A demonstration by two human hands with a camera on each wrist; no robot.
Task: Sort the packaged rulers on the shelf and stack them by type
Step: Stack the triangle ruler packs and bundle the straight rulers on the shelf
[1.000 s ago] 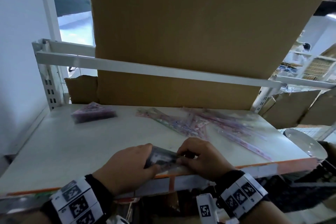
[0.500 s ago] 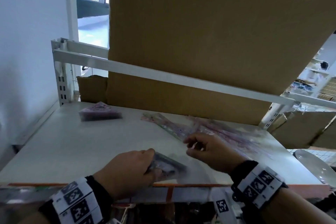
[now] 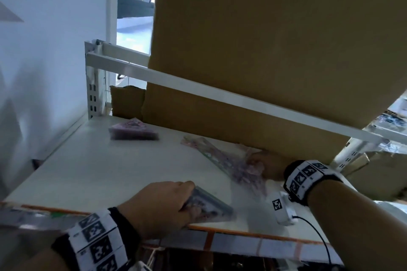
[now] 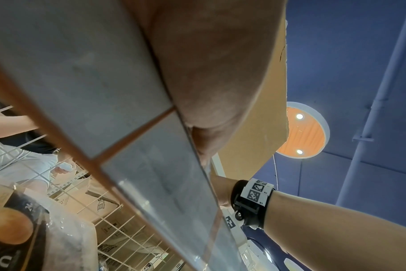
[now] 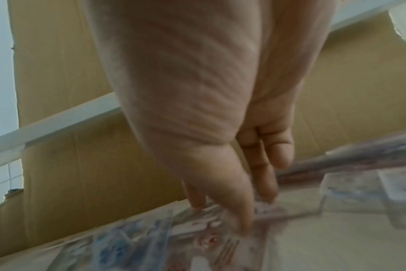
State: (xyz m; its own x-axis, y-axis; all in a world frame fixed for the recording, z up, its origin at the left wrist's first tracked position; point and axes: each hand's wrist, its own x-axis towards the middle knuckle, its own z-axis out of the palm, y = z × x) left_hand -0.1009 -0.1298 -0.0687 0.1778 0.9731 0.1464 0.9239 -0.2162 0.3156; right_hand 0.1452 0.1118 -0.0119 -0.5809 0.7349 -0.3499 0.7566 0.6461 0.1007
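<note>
On the white shelf [image 3: 99,171], my left hand [image 3: 163,202] grips a small stack of short packaged rulers [image 3: 211,205] at the front edge; in the left wrist view only the palm [image 4: 209,82] and the shelf's underside show. My right hand [image 3: 264,167] reaches into the loose pile of long pink packaged rulers [image 3: 222,158] at the back right. In the right wrist view its fingers [image 5: 264,183] are nearly straight and touch the crinkled packages [image 5: 197,238]. A stack of triangular packaged rulers [image 3: 134,130] lies at the back left.
A big cardboard box [image 3: 264,39] fills the back of the shelf, with a white rail [image 3: 220,92] crossing in front of it. A white wall [image 3: 44,72] closes the left side. The shelf's front edge carries an orange strip [image 3: 242,232].
My right hand let go of the small stack and moved back and right onto the pile of long rulers. The left hand stays on the small stack. The view has swung left.
</note>
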